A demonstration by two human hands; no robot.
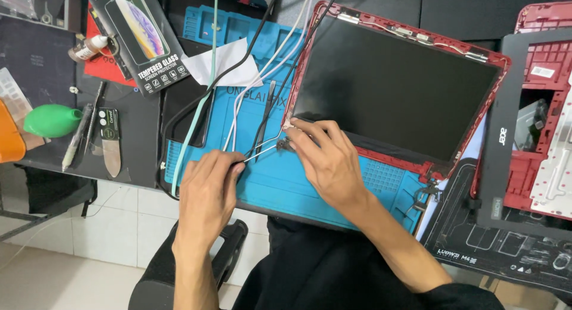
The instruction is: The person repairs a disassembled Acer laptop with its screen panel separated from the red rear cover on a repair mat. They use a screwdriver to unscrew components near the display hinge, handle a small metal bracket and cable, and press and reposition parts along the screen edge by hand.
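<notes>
We pin the laptop screen's (pixel 393 86) lower-left corner hinge (pixel 284 144) with our right hand (pixel 325 158), fingers pressed down to steady it on the blue mat (pixel 286 179), while our left hand (pixel 208 188) pinches a thin metal tool (pixel 262 150) toward that hinge

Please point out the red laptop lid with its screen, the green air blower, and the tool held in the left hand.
red laptop lid (pixel 398 78): head view, on the middle of the dark screen panel.
green air blower (pixel 50 120): head view, on its round bulb.
thin metal tool (pixel 262 150): head view, on the shaft beyond the left hand (pixel 205 188).
</notes>
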